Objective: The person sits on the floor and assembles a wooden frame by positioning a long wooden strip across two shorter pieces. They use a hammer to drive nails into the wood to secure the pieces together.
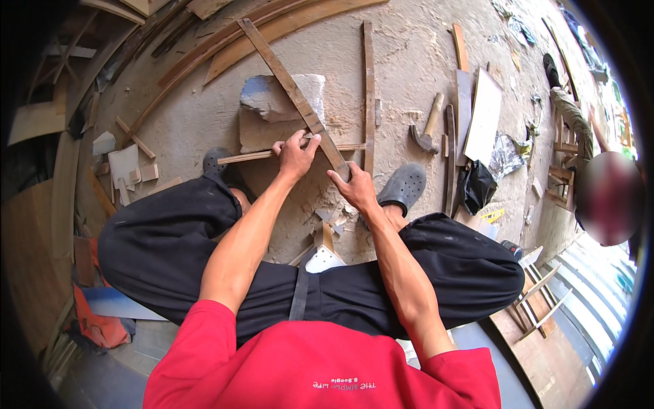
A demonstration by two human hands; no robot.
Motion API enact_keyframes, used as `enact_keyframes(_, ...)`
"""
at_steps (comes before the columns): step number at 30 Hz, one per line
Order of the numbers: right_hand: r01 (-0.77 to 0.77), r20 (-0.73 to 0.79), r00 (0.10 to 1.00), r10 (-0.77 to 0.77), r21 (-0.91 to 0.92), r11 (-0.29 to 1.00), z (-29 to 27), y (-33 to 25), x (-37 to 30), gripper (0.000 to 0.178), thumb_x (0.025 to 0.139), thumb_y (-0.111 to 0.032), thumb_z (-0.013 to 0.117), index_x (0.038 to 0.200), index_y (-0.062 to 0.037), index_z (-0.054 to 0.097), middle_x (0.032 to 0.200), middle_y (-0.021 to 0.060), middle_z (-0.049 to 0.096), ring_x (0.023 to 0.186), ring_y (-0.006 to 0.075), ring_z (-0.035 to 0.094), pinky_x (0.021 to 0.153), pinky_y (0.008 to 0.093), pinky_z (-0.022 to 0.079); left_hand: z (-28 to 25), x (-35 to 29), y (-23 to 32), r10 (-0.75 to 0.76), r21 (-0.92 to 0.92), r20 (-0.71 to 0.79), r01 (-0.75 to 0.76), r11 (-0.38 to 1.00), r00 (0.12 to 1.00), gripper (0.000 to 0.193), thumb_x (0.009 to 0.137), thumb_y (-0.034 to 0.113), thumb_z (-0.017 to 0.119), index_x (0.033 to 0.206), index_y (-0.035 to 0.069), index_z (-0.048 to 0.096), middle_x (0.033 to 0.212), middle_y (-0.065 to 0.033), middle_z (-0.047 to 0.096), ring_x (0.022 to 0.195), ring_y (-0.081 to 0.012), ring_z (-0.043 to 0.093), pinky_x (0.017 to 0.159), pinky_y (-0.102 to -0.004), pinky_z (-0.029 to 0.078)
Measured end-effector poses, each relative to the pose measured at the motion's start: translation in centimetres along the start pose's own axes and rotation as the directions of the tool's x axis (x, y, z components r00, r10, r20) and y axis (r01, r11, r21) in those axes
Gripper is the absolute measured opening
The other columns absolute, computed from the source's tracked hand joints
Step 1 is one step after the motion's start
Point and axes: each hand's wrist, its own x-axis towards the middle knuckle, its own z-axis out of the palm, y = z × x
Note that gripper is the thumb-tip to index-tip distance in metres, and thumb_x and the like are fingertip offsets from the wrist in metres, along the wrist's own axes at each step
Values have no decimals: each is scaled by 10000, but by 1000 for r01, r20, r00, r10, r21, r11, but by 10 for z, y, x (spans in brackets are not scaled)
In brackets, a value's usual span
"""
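A long brown wooden strip [276,68] runs slantwise from the far left down to my hands, passing over a rough stone block [262,126]. My right hand [355,185] grips its near end, thumb on top. My left hand [298,153] is closed at the strip's left edge, thumb and forefinger pinched around something small and greyish that I cannot make out. Below the slanted strip lies a thinner wooden crosspiece [255,157], passing by my left hand and reaching a second upright-lying strip [368,82] on the right.
A claw hammer [432,121] lies right of the strips. Beyond it are boards [482,112] and a black plastic bag [477,185]. Wood offcuts [126,167] sit at the left, long planks [272,34] at the far side. Another person [579,123] is at the far right.
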Motion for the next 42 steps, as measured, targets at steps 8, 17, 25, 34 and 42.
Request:
enact_keyframes(8,2,-45,999,-4,-43,999,8,5,0,558,854,-509,690,1106,-15,628,863,266,692,851,427,683,762,483,532,-4,5,-4,11,-14,52,-10,1000,999,538,920,506,597,1156,25,646,950,-119,750,960,-207,657,1005,-380,243)
enact_keyframes(17,3,87,996,-15,141,990,-4,6,0,557,938,-511,591,1206,-24,626,1014,225,697,987,352,673,856,420,510,-11,6,3,-49,5,119,49,999,992,556,930,524,598,1203,41,636,993,-108,750,1018,-202,651,1029,-371,257)
enact_keyframes(25,-366,449,877,173,388,846,-52,38,24,434,1024,-387,502,1310,-69,577,1134,79,646,882,176,609,721,336,533,-16,8,4,-53,38,185,46,998,981,656,918,580,582,1262,22,603,1007,-117,749,1046,-235,655,1045,-407,276)
enact_keyframes(34,-433,591,774,225,236,870,-50,11,-2,521,921,-361,697,1246,19,551,1027,111,634,887,196,628,775,397,606,-17,7,8,-82,68,187,70,995,979,723,902,621,576,1277,3,586,1013,-126,746,1075,-246,642,1050,-412,271)
enact_keyframes(42,-411,571,810,135,388,825,-47,24,-1,384,918,-284,717,1127,14,595,909,58,619,819,151,619,734,325,584,-16,3,11,-99,54,145,92,994,984,765,888,640,584,1293,-9,580,1043,-147,737,1086,-247,629,1056,-379,265)
